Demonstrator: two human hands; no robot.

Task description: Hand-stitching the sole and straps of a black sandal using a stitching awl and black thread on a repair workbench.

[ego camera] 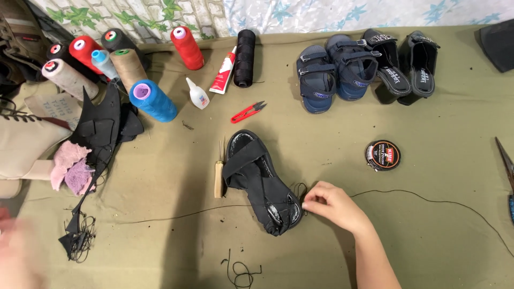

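Observation:
A black sandal (257,179) lies in the middle of the olive cloth (160,171). My right hand (334,204) rests at its right edge, fingers pinched on a long black thread (428,199) that runs off to the right and also left under the sandal. My left hand (19,251) is a blur at the lower left corner, holding nothing that I can make out. A wooden-handled awl (219,174) lies just left of the sandal.
Several thread spools (152,100) stand at the back left beside black scraps (101,128) and pink rags (72,166). Glue bottle (198,94), tube (224,71), red snips (247,112), polish tin (383,155), blue sandals (334,69) and black sandals (407,61) surround it.

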